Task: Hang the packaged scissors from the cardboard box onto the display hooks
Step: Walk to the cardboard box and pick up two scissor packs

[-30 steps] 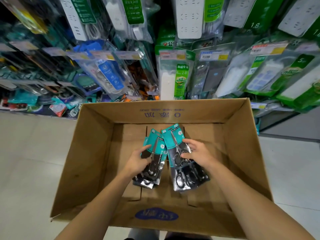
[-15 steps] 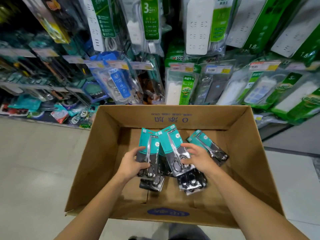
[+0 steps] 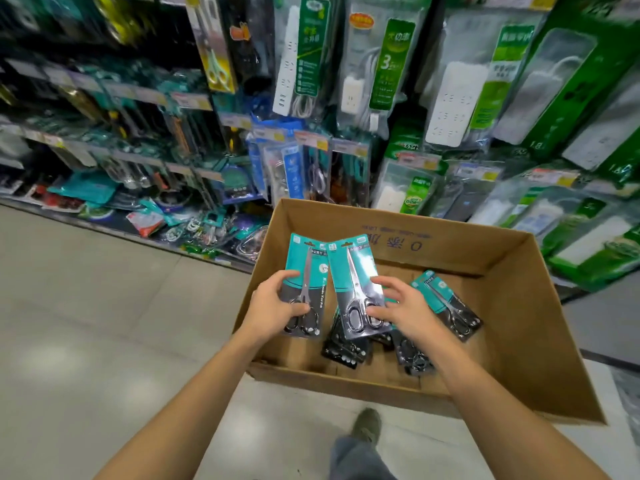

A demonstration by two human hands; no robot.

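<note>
Two teal-carded scissors packs are held up over the cardboard box (image 3: 519,323), card tops pointing far, toward the shelves. The left pack (image 3: 306,271) sits in the left hand (image 3: 277,306): thumb across the front near the handles, fingers curled over its left edge. The right pack (image 3: 356,282) overlaps the left pack's right edge and tilts a little left; the right hand (image 3: 405,306) pinches its lower part, thumb on the front at the handle loops, other fingers spread and curled over the right edge. Both packs are above the box's left half, not on any hook.

Inside the box, another teal pack (image 3: 446,303) lies flat at the right, partly behind the right hand. Dark packs (image 3: 343,348) lie under the held ones on the box floor, near side; how many cannot be told.

The box stands on a pale tiled floor (image 3: 86,323). Far side: display wall with hung scissors (image 3: 214,64) upper left, power strips (image 3: 298,60) and green-labelled packs at right, blurred. A shoe (image 3: 367,424) shows near the bottom edge.
</note>
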